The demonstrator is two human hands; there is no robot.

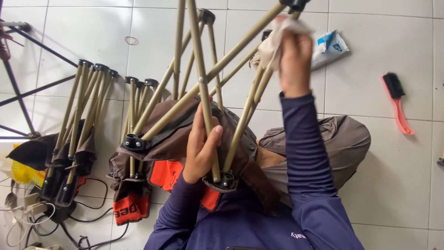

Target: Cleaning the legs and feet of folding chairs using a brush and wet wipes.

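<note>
Gripping a tan metal leg of the folding chair frame [199,88], the left hand [200,149] is closing its fingers and thumb around the tube just above the black joint at the frame's lower end, forearm rising from six o'clock in a dark blue sleeve. At one o'clock from it, the right hand [296,60] is pinching a pale cloth [276,39] tight against another tan leg, wrist bent, the arm reaching steeply upward. The frame is lying across the person's lap at centre, its legs fanning toward twelve o'clock, brown fabric bunching beneath. At nine o'clock, folded chairs [81,134] are resting on the white tiled floor [397,185]. At two o'clock a white packet [329,48] is lying, and at three o'clock a pink brush [397,102].
</note>
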